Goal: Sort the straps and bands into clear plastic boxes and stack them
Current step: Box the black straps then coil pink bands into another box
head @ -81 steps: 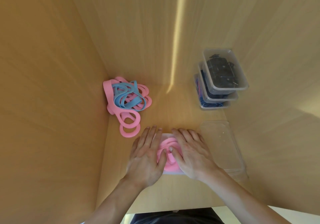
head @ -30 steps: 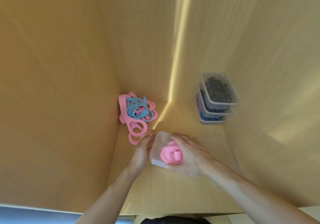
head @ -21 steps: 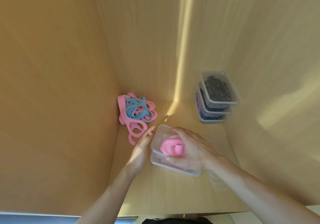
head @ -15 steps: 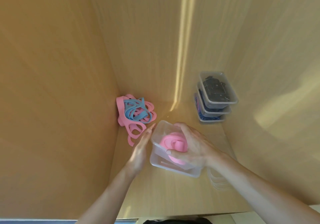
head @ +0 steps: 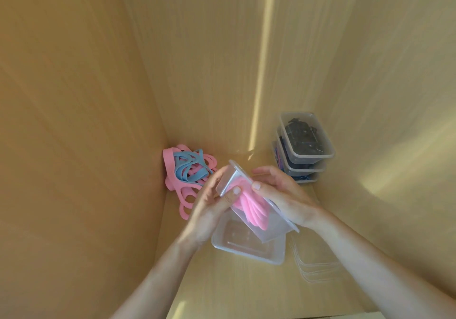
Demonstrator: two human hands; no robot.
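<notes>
Loose bands (head: pixel 188 170) (pink, blue) lie left; stacked boxes (head: pixel 302 148) right.

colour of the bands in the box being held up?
Pink bands, seen through the clear box in the head view.

Five clear plastic boxes show: three stacked boxes (head: pixel 304 146) by the right wall, one tilted box (head: pixel 256 205) held up with pink bands inside, one empty box (head: pixel 246 247) on the wooden floor beneath it. One pile of flat lids (head: pixel 315 264) lies beside that, its count unclear. One tangled heap of pink and blue bands (head: pixel 188 170) sits in the corner; the bands cannot be counted. Two hands
</notes>
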